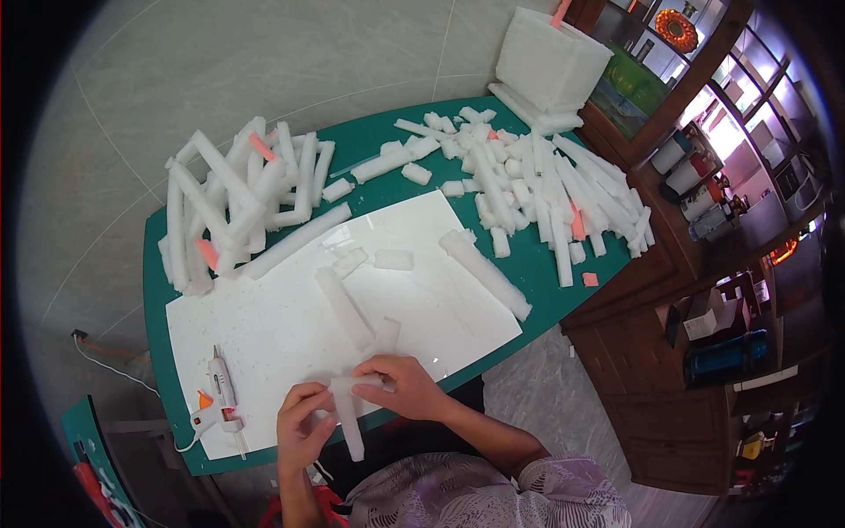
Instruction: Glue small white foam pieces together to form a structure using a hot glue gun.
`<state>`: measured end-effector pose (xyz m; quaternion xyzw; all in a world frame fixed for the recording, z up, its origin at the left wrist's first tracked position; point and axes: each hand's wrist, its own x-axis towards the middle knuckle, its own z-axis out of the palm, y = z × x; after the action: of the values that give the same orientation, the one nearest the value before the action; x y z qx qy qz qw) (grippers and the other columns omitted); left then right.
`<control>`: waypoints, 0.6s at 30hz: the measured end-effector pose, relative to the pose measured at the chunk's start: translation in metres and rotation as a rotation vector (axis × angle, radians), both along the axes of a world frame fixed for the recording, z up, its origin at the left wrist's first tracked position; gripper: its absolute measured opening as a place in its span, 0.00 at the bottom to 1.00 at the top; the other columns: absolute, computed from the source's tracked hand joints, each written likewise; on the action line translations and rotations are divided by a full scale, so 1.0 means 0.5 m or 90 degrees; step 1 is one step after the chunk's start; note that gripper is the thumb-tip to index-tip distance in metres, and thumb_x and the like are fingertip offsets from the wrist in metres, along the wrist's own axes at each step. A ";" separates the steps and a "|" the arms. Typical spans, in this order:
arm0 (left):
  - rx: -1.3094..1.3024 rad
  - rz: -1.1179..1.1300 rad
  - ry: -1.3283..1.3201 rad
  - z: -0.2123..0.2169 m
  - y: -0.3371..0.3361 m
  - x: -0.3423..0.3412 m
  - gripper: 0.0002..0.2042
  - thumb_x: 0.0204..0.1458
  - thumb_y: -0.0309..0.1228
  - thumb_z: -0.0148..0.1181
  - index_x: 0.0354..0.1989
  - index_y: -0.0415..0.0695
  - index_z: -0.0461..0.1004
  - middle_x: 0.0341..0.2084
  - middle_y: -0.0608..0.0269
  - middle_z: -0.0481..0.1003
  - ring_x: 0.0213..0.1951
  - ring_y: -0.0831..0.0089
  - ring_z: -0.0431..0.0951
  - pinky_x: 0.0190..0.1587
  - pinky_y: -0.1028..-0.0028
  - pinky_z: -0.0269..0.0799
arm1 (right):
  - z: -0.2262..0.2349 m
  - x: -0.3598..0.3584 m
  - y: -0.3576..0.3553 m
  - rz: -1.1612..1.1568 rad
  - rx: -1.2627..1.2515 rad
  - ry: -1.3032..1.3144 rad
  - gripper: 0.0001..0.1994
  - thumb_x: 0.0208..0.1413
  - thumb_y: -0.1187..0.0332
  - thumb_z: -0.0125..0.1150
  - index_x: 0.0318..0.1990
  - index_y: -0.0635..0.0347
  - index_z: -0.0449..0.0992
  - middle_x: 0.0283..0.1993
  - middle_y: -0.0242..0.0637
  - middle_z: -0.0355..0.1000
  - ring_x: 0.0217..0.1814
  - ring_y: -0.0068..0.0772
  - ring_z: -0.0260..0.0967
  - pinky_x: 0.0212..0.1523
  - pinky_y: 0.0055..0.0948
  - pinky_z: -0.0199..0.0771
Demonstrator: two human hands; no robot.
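Both hands pinching foam strips | left hand (304, 431) + right hand (400, 387) clamped on strips (348, 414) | glue gun (220, 400) just left

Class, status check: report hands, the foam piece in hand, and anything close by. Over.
Left hand and right hand both gripping white foam stick at near edge of white board. White glue gun lies left, untouched. Loose foam sticks just beyond.

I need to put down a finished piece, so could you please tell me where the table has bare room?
The white sheet is bare between the glue gun and the foam bar at its middle, and again near its right corner below the long bar. The left pile and right pile crowd the green table. Both hands hold a foam strip at the near edge.
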<state>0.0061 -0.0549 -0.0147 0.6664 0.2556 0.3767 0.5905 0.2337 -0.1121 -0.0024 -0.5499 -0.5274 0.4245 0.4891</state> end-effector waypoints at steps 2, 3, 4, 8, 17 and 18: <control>-0.003 -0.007 0.004 0.003 0.001 -0.001 0.19 0.48 0.19 0.63 0.51 0.35 0.77 0.47 0.53 0.72 0.42 0.68 0.76 0.49 0.70 0.71 | 0.000 0.000 -0.002 -0.003 -0.003 0.002 0.13 0.55 0.65 0.69 0.42 0.63 0.79 0.33 0.36 0.75 0.30 0.23 0.67 0.32 0.24 0.68; -0.006 -0.014 0.008 0.004 0.001 -0.001 0.18 0.48 0.19 0.63 0.51 0.35 0.77 0.46 0.54 0.72 0.42 0.68 0.76 0.49 0.71 0.70 | 0.000 -0.001 -0.003 -0.004 -0.004 0.002 0.13 0.55 0.65 0.69 0.42 0.63 0.79 0.33 0.36 0.75 0.30 0.23 0.67 0.32 0.24 0.68; -0.007 -0.014 0.009 0.003 0.001 -0.002 0.18 0.48 0.19 0.63 0.51 0.35 0.77 0.46 0.54 0.72 0.42 0.68 0.76 0.49 0.71 0.70 | -0.001 -0.002 -0.005 -0.008 0.004 0.007 0.12 0.55 0.65 0.69 0.42 0.63 0.79 0.33 0.35 0.75 0.30 0.23 0.67 0.31 0.24 0.67; -0.006 -0.022 0.012 0.008 -0.004 -0.009 0.18 0.48 0.19 0.62 0.50 0.35 0.77 0.46 0.54 0.72 0.43 0.68 0.75 0.49 0.71 0.70 | 0.001 -0.006 -0.004 0.005 0.001 0.001 0.12 0.55 0.66 0.69 0.42 0.63 0.79 0.33 0.34 0.74 0.30 0.22 0.67 0.31 0.23 0.67; 0.033 -0.052 0.036 0.013 0.014 0.007 0.19 0.48 0.17 0.64 0.51 0.35 0.77 0.46 0.56 0.73 0.41 0.69 0.75 0.47 0.72 0.71 | -0.010 0.008 -0.001 0.003 -0.012 -0.024 0.08 0.56 0.76 0.66 0.42 0.67 0.78 0.35 0.32 0.76 0.36 0.16 0.67 0.36 0.19 0.67; 0.025 -0.037 0.042 0.016 0.014 0.007 0.19 0.48 0.17 0.64 0.51 0.35 0.77 0.46 0.56 0.73 0.41 0.69 0.75 0.47 0.72 0.71 | -0.013 0.007 0.000 0.019 -0.019 -0.017 0.08 0.56 0.76 0.66 0.42 0.67 0.78 0.35 0.32 0.76 0.36 0.16 0.67 0.36 0.19 0.67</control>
<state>0.0094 -0.0480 -0.0068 0.6972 0.2483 0.3421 0.5790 0.2373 -0.1119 -0.0089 -0.5548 -0.5358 0.4319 0.4675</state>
